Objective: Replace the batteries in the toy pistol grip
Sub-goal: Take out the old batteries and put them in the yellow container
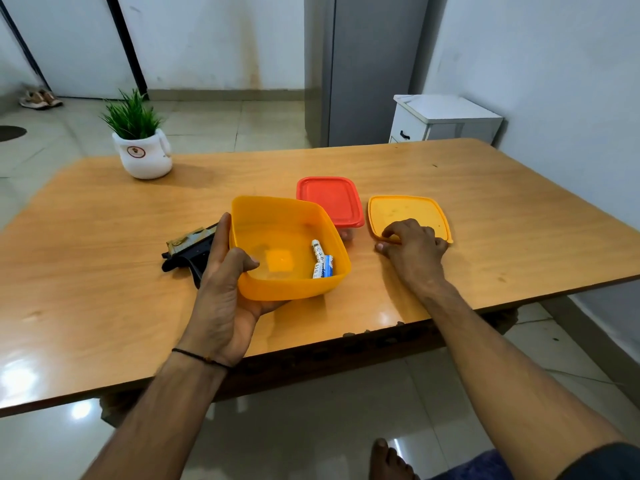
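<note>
An open orange container is tilted up off the table, and my left hand grips its near-left wall and underside. Inside it, at the right, lie a few white and blue batteries. The black toy pistol lies on the table just left of the container, partly hidden behind my left hand. The container's orange lid lies flat to the right, and my right hand rests on its near edge with fingers curled over the rim.
A closed container with a red lid stands just behind the orange one. A potted plant sits at the table's far left. The table's front edge runs close below my hands. A white cabinet stands beyond the far side.
</note>
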